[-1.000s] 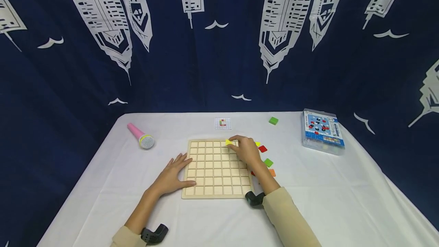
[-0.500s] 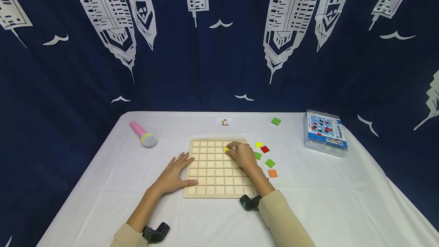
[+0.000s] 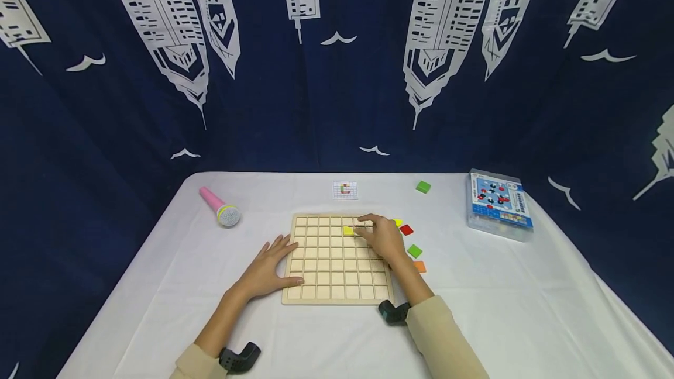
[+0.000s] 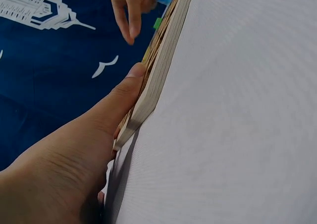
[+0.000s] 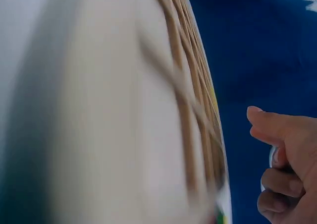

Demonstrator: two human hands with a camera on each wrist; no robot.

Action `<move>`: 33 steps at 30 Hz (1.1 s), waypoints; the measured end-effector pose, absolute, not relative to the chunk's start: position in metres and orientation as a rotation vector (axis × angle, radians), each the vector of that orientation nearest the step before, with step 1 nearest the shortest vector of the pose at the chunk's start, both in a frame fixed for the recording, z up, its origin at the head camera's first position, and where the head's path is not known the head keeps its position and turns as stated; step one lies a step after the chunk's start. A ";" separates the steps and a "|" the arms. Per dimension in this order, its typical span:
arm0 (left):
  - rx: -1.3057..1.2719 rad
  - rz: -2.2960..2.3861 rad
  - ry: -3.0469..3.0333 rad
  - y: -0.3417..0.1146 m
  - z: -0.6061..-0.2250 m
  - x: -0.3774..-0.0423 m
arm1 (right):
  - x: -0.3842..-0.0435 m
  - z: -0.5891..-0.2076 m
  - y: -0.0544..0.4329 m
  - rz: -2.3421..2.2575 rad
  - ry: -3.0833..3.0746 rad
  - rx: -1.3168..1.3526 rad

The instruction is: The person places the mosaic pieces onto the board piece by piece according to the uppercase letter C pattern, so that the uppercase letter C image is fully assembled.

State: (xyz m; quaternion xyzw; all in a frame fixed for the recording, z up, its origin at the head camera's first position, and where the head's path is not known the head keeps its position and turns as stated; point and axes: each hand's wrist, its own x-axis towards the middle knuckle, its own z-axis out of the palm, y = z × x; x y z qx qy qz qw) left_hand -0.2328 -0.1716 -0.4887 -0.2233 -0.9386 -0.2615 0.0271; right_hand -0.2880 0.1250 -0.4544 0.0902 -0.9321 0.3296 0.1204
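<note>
A square wooden grid board (image 3: 337, 279) lies on the white table. In one of its upper cells sits a yellow tile (image 3: 348, 230). My right hand (image 3: 384, 237) hovers just right of that tile, thumb and index finger apart, holding nothing. The right wrist view shows this hand (image 5: 292, 164) with its other fingers bent loosely. At the board's left edge rests my left hand (image 3: 267, 268), fingers spread and straight. In the left wrist view, the left thumb (image 4: 119, 97) lies along the board's top edge; most of its fingers are hidden.
Right of the board lie a red tile (image 3: 406, 230), a green tile (image 3: 415, 251), an orange tile (image 3: 419, 266) and a partly hidden yellow one. A pattern card (image 3: 344, 190) is behind it. Farther out are a pink microphone (image 3: 219, 206) and a plastic box (image 3: 500, 205).
The right hand brought the yellow tile slightly down to an upper cell, let go of it and drew back to the right. The left hand has stayed on the board.
</note>
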 end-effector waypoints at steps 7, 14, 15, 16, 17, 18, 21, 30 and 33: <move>-0.682 -0.843 -2.897 -0.166 -0.489 -0.232 | -0.284 -0.449 0.190 0.825 -2.699 -0.014; -0.655 -0.832 -2.911 -0.162 -0.490 -0.231 | -0.288 -0.464 0.221 0.809 -2.826 -0.106; -0.657 -0.836 -2.913 -0.161 -0.490 -0.231 | -0.288 -0.465 0.223 0.809 -2.834 -0.115; -0.655 -0.837 -2.914 -0.162 -0.490 -0.231 | -0.289 -0.466 0.224 0.808 -2.838 -0.120; -0.650 -0.835 -2.916 -0.162 -0.490 -0.231 | -0.290 -0.466 0.225 0.812 -2.841 -0.121; -0.648 -0.836 -2.915 -0.163 -0.490 -0.231 | -0.292 -0.466 0.226 0.818 -2.841 -0.117; -0.652 -0.847 -2.900 -0.163 -0.490 -0.231 | -0.293 -0.466 0.229 0.813 -2.835 -0.067; -0.675 -0.872 -2.885 -0.163 -0.490 -0.230 | -0.288 -0.444 0.176 0.894 -2.732 0.234; -0.671 -0.876 -2.883 -0.163 -0.491 -0.230 | -0.289 -0.442 0.142 0.936 -2.726 0.375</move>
